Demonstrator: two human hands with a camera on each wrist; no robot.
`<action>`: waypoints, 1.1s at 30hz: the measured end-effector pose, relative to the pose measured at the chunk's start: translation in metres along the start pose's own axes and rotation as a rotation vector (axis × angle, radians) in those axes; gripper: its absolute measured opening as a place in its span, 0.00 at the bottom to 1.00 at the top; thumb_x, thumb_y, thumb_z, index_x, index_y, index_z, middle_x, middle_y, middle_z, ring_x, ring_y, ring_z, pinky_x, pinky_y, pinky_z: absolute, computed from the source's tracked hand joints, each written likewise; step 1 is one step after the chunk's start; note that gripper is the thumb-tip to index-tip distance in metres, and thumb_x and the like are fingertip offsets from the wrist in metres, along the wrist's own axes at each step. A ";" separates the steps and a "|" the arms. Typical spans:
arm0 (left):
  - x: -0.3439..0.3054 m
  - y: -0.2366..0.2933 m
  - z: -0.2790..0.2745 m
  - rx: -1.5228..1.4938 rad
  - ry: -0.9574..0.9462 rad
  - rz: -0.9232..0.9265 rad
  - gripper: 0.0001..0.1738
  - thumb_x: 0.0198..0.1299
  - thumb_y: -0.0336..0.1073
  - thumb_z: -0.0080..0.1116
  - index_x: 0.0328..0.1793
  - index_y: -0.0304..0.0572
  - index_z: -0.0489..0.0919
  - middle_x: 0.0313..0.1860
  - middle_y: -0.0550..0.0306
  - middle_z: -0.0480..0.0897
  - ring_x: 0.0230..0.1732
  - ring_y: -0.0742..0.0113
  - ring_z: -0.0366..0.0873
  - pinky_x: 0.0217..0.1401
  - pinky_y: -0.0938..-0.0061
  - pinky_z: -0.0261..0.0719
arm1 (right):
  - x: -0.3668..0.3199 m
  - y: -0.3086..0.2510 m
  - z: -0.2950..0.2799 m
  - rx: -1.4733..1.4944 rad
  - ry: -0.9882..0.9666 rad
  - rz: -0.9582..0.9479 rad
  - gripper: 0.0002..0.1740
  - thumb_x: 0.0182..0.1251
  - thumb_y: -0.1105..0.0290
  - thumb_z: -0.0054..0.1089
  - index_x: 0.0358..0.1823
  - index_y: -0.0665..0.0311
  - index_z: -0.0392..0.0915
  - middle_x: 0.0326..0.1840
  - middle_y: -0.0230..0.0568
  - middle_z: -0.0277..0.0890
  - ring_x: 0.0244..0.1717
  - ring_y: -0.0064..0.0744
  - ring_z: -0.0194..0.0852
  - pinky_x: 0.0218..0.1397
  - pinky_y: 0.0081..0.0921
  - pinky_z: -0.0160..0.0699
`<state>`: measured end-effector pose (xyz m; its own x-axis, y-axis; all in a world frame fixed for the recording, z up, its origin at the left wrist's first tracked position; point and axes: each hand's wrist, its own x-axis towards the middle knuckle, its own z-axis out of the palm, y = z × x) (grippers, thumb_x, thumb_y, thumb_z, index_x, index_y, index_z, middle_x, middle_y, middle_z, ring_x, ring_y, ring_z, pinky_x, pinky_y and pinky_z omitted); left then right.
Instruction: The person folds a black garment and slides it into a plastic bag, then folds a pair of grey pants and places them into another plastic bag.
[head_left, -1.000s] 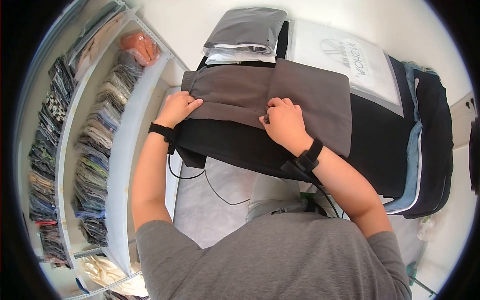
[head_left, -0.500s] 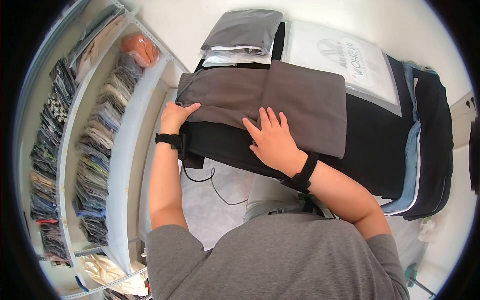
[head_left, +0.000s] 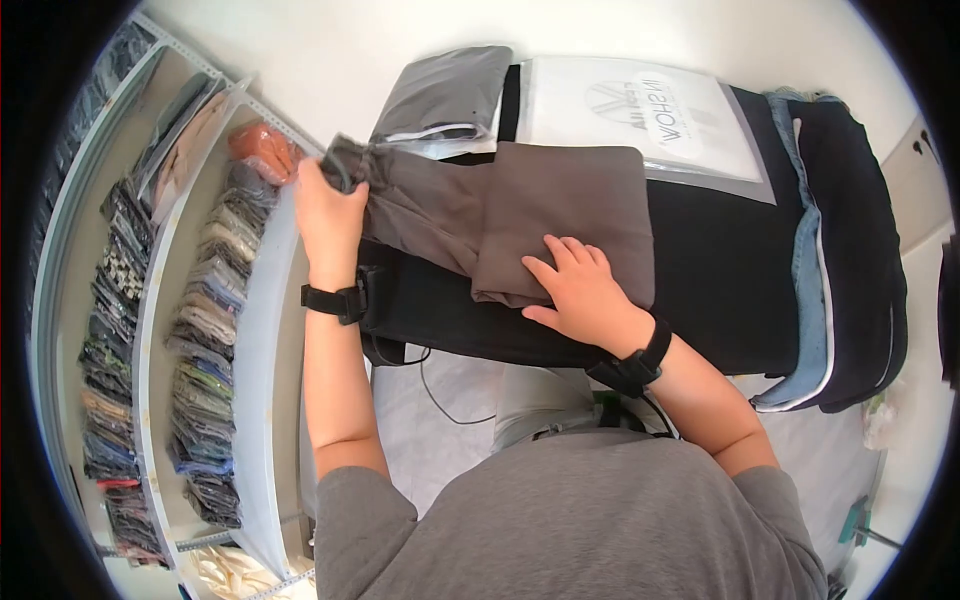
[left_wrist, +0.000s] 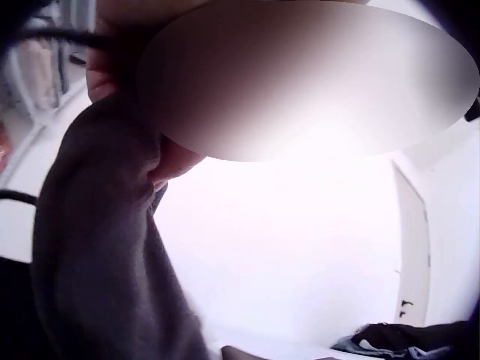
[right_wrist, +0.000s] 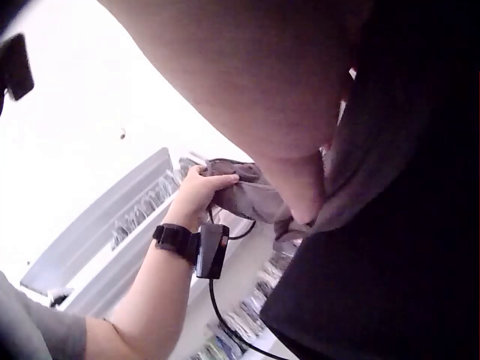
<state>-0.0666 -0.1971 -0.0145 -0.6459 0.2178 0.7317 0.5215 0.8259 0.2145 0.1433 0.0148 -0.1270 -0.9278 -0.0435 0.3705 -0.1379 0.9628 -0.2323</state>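
Observation:
A brown-grey garment [head_left: 570,210] lies partly folded on black cloth, its right part a flat squarish fold. My left hand [head_left: 332,215] grips its gathered left end, lifted and bunched; the left wrist view shows the cloth [left_wrist: 105,225] hanging from that hand. My right hand [head_left: 590,295] rests with spread fingers on the front part of the folded section. In the right wrist view the left hand [right_wrist: 196,191] holds the raised cloth, while the near right hand [right_wrist: 262,90] is dark and partly cut off.
Behind the garment lie a grey bagged item [head_left: 440,95] and a stack of clear printed bags [head_left: 620,110]. Folded jeans [head_left: 805,250] and black clothing [head_left: 855,260] are at the right. Shelves [head_left: 150,330] of bagged clothes stand at left. A cable [head_left: 440,400] hangs below the front edge.
My left hand has raised the garment's left end and moved it leftward, bunching the cloth. The right hand's fingers have gone from curled at the fold's edge to spread on top.

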 end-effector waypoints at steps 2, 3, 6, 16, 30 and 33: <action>0.007 0.054 -0.016 0.012 0.027 0.132 0.32 0.45 0.33 0.71 0.57 0.36 0.70 0.49 0.38 0.78 0.54 0.41 0.74 0.55 0.57 0.75 | 0.003 0.012 0.004 0.296 0.020 0.033 0.32 0.59 0.50 0.64 0.62 0.57 0.72 0.64 0.60 0.67 0.65 0.52 0.63 0.68 0.47 0.59; 0.005 0.083 -0.023 -0.006 0.018 0.148 0.31 0.46 0.30 0.70 0.58 0.38 0.71 0.49 0.40 0.77 0.54 0.44 0.75 0.53 0.59 0.75 | 0.009 0.023 0.005 0.543 -0.002 0.090 0.31 0.67 0.43 0.54 0.59 0.62 0.74 0.59 0.59 0.71 0.61 0.47 0.69 0.65 0.41 0.64; -0.014 0.149 -0.020 -0.124 -0.125 0.227 0.31 0.46 0.28 0.68 0.59 0.44 0.71 0.46 0.44 0.74 0.49 0.44 0.75 0.50 0.58 0.77 | 0.014 0.047 -0.023 1.571 -0.048 0.678 0.36 0.71 0.38 0.44 0.59 0.66 0.72 0.56 0.55 0.73 0.57 0.43 0.74 0.59 0.38 0.72; -0.101 0.111 0.015 -0.545 -0.450 0.375 0.34 0.46 0.31 0.70 0.63 0.41 0.74 0.63 0.46 0.71 0.64 0.47 0.67 0.67 0.60 0.65 | 0.007 0.077 -0.047 2.296 -0.056 0.877 0.39 0.69 0.37 0.46 0.67 0.62 0.64 0.65 0.46 0.70 0.64 0.45 0.68 0.72 0.47 0.55; -0.135 0.067 0.033 -0.664 -0.578 -0.154 0.40 0.50 0.27 0.62 0.72 0.45 0.63 0.65 0.48 0.68 0.62 0.53 0.70 0.61 0.64 0.72 | -0.001 0.062 -0.066 1.785 0.192 0.731 0.23 0.67 0.73 0.53 0.63 0.60 0.63 0.56 0.39 0.74 0.49 0.35 0.80 0.50 0.37 0.83; -0.135 0.078 0.030 -0.731 -0.562 -0.346 0.31 0.50 0.26 0.60 0.63 0.38 0.67 0.57 0.46 0.71 0.52 0.50 0.73 0.59 0.65 0.73 | -0.022 0.058 -0.052 1.741 0.297 0.963 0.22 0.67 0.71 0.51 0.62 0.60 0.65 0.55 0.38 0.73 0.45 0.32 0.80 0.47 0.35 0.84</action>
<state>0.0441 -0.1468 -0.1158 -0.9005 0.3960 0.1797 0.3476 0.4072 0.8446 0.1736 0.0853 -0.1019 -0.8391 0.4425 -0.3164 -0.0191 -0.6053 -0.7958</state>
